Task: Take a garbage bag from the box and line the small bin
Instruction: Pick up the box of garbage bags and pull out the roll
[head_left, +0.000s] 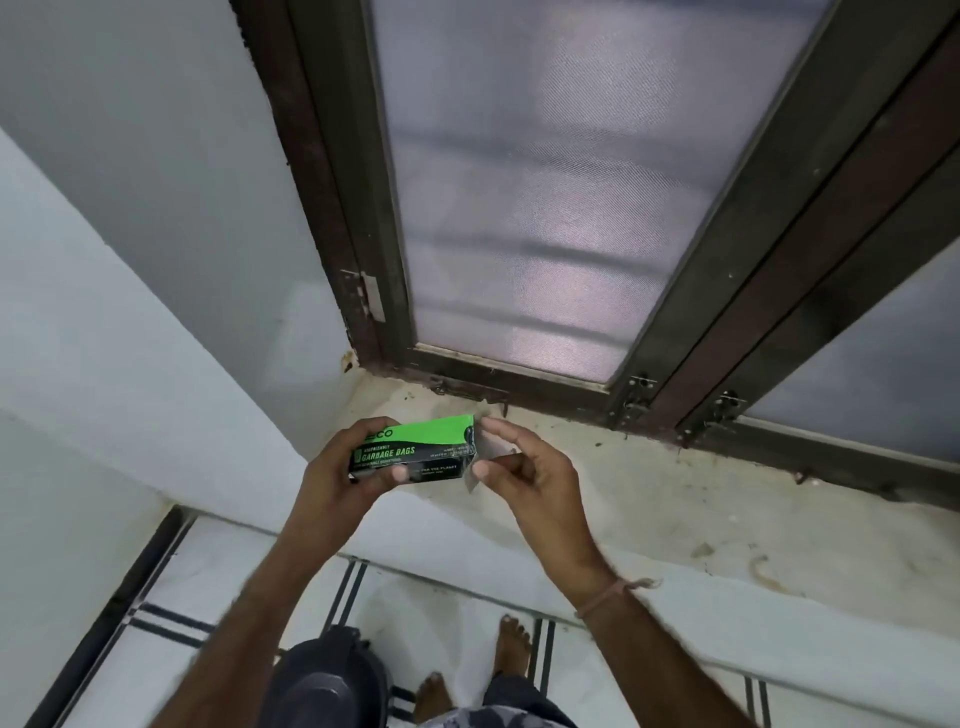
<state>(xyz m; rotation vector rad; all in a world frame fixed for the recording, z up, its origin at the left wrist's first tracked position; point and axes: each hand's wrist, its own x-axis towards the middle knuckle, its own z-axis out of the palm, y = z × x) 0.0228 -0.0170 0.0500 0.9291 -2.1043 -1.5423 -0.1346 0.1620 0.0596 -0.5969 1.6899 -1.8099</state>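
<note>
At frame centre, the left hand (337, 467) clamps the green-and-black garbage bag box (413, 452) by its left end, thumb on the front face. The right hand (530, 467) pinches the opened end flap (485, 457) between thumb and forefinger. Both are held above the stained window sill (675, 499).

You have 1 view, from the camera on your head, looking forward and steeply down. It sits close above your left hand (332, 467) and right hand (524, 478), faces the window sill (675, 499) and takes in the floor (457, 613) below.
</note>
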